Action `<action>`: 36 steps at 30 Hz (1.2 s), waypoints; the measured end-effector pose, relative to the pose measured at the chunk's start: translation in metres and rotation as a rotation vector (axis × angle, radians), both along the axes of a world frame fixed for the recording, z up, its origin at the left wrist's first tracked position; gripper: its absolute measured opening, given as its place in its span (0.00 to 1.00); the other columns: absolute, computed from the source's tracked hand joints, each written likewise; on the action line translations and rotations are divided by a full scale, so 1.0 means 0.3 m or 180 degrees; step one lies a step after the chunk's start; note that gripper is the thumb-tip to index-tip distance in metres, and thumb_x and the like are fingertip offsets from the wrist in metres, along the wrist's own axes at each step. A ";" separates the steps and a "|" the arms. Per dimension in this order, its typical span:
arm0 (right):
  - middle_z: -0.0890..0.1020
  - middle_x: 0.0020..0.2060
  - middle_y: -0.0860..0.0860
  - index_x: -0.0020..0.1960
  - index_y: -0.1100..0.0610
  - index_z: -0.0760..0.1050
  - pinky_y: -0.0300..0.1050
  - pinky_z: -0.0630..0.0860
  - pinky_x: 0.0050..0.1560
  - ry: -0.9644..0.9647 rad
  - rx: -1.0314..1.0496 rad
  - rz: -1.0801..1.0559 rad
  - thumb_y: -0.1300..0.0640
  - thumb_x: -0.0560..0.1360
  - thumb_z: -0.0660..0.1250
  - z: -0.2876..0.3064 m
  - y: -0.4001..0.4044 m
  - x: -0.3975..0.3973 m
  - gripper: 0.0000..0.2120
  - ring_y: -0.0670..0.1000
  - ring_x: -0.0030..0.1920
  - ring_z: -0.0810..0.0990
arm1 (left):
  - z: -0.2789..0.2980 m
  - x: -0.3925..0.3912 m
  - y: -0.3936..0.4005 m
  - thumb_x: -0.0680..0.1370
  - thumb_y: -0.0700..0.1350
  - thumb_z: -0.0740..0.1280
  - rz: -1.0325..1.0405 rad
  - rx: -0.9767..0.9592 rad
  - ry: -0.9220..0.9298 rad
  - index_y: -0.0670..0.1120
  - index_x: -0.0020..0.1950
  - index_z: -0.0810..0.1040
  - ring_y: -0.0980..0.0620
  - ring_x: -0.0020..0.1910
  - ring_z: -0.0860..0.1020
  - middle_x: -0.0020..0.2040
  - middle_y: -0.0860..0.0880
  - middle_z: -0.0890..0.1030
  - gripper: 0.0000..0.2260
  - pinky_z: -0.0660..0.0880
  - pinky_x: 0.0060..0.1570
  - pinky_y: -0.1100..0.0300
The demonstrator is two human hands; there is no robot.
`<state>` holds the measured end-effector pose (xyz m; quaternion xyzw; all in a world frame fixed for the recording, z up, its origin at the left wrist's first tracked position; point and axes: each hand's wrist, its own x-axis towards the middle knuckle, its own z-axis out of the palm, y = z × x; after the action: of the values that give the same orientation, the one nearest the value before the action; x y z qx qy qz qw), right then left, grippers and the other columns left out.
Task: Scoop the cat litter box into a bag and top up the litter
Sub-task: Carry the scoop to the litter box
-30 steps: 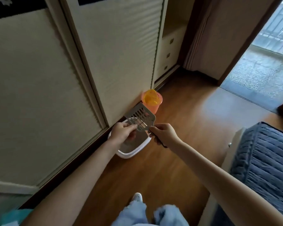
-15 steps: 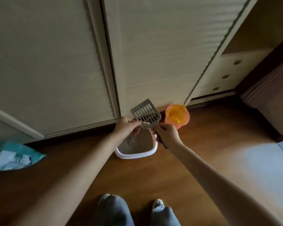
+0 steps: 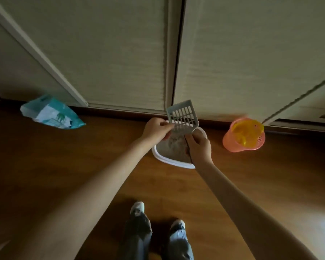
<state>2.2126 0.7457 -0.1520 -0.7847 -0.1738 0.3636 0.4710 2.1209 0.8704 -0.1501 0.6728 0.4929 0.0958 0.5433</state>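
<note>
Nearest the camera, two feet in pale-toed shoes and blue trouser legs stood on the brown wooden floor, toes pointing toward the wall. Both bare forearms reached forward from the lower corners and met above the litter box.

The left hand had its fingers curled, the tips pinching the left edge of a grey slotted scoop just below its blade. The right hand was closed too, fingers and thumb gripping the lower end of the scoop, where the handle would be — the handle itself was hidden inside the fist. A thin dark strip showed along the left side of that hand; what it was could not be told. The scoop stood upright and slightly tilted, held in the air over the box, its slots toward the camera.

Below the hands, the litter box — a white-rimmed tray — lay on the floor, with grey litter inside. To its right, apart from it, stood a pink plastic basket with something yellow in it. Well to the left, a teal and white bag lay on its side on the floor near the wall.

Behind everything rose pale sliding doors with a dark baseboard beneath.
</note>
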 end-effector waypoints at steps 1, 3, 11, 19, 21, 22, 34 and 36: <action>0.74 0.25 0.51 0.38 0.65 0.76 0.38 0.65 0.26 0.0060 0.0030 -0.0019 0.57 0.79 0.61 -0.052 0.021 -0.016 0.15 0.47 0.26 0.69 | -0.052 -0.015 0.019 0.77 0.48 0.67 -0.0020 0.0072 0.0063 0.36 0.38 0.81 0.47 0.33 0.81 0.34 0.41 0.82 0.15 0.78 0.37 0.57; 0.70 0.20 0.46 0.33 0.61 0.71 0.34 0.62 0.22 0.0187 0.0105 -0.0045 0.60 0.79 0.61 -0.170 0.065 -0.055 0.16 0.42 0.20 0.66 | -0.172 -0.047 0.065 0.77 0.47 0.66 -0.0126 0.0267 0.0199 0.37 0.35 0.79 0.52 0.28 0.78 0.31 0.42 0.81 0.16 0.75 0.32 0.62; 0.72 0.29 0.57 0.43 0.71 0.72 0.36 0.63 0.20 0.0769 0.0094 -0.0082 0.59 0.79 0.60 -0.806 0.292 -0.208 0.14 0.52 0.27 0.69 | -0.807 -0.184 0.311 0.77 0.46 0.66 -0.0497 0.0708 0.0706 0.41 0.37 0.79 0.56 0.29 0.78 0.31 0.50 0.80 0.12 0.75 0.31 0.61; 0.76 0.29 0.55 0.48 0.62 0.76 0.41 0.68 0.23 0.0926 0.0027 0.0055 0.56 0.81 0.56 -1.497 0.522 -0.337 0.13 0.50 0.26 0.74 | -1.468 -0.315 0.548 0.77 0.44 0.66 -0.0553 0.0932 0.0925 0.40 0.40 0.79 0.53 0.34 0.79 0.35 0.50 0.80 0.10 0.77 0.34 0.58; 0.77 0.31 0.55 0.49 0.61 0.76 0.39 0.69 0.24 0.0994 -0.0015 0.0099 0.56 0.81 0.56 -1.662 0.560 -0.374 0.12 0.48 0.26 0.75 | -1.632 -0.357 0.583 0.78 0.44 0.66 -0.0546 0.0950 0.1012 0.41 0.40 0.78 0.52 0.34 0.79 0.35 0.49 0.80 0.09 0.77 0.34 0.57; 0.78 0.32 0.56 0.48 0.61 0.77 0.38 0.70 0.25 0.1032 -0.0031 0.0124 0.56 0.81 0.57 -1.740 0.576 -0.394 0.12 0.48 0.28 0.75 | -1.707 -0.378 0.597 0.78 0.45 0.66 -0.0536 0.0952 0.1075 0.41 0.40 0.78 0.51 0.35 0.79 0.36 0.49 0.80 0.09 0.76 0.34 0.56; 0.82 0.35 0.60 0.40 0.65 0.79 0.53 0.79 0.39 0.0604 -0.0464 0.0379 0.61 0.75 0.64 -2.411 0.728 -0.554 0.09 0.60 0.35 0.80 | -2.377 -0.542 0.713 0.79 0.44 0.64 -0.0350 0.0843 0.1593 0.43 0.42 0.76 0.56 0.32 0.73 0.37 0.51 0.75 0.07 0.66 0.28 0.64; 0.83 0.36 0.59 0.40 0.64 0.80 0.59 0.81 0.43 0.0569 -0.0515 0.0337 0.61 0.73 0.66 -2.490 0.747 -0.561 0.07 0.61 0.40 0.83 | -2.465 -0.555 0.726 0.79 0.45 0.65 -0.0364 0.0911 0.1695 0.43 0.43 0.77 0.55 0.34 0.74 0.39 0.50 0.77 0.08 0.66 0.28 0.64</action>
<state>2.0442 0.9697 -0.8990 -0.7743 -0.1424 0.4692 0.4000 1.9543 1.0881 -0.8895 0.7706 0.5608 -0.0462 0.2993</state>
